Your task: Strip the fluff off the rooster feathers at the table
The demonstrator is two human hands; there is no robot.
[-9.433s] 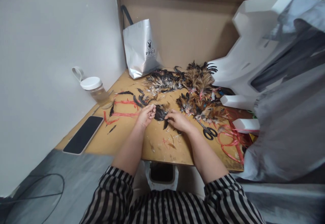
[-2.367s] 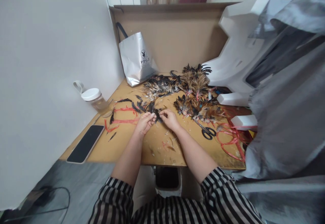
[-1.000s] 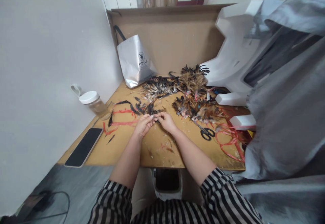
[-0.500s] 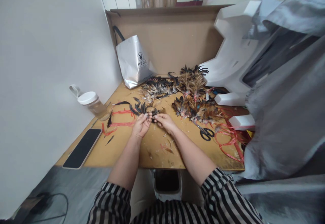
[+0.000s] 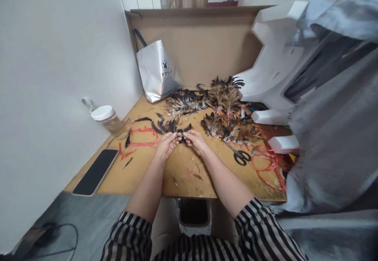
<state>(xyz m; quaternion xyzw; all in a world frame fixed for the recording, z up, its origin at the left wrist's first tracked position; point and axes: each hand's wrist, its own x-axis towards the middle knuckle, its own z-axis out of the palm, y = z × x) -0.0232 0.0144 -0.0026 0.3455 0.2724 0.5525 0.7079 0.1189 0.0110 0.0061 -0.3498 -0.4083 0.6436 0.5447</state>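
At centre of frame, left hand (image 5: pixel 167 145) and right hand (image 5: pixel 196 141), fingertips nearly meeting, pinch dark feathers (image 5: pixel 186 128) over the desk (image 5: pixel 177 180); fine fingertip handling appears under way; any adjustment would call for light, steady grips.

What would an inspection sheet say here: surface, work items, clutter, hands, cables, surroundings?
Surface: tan tabletop, small scraps scattered.
Work items: dark feathers at the fingertips; mixed feather piles behind; black-handled scissors and red strips lying flat.
Clutter: phone, lidded jar, silver bag.
Hands: left hand and right hand pinching dark feathers close together; fine detail too small to tell.
Cables: black cable loops lower left, off the tabletop.
Surroundings: cardboard panel behind; white foam and grey cloth right.
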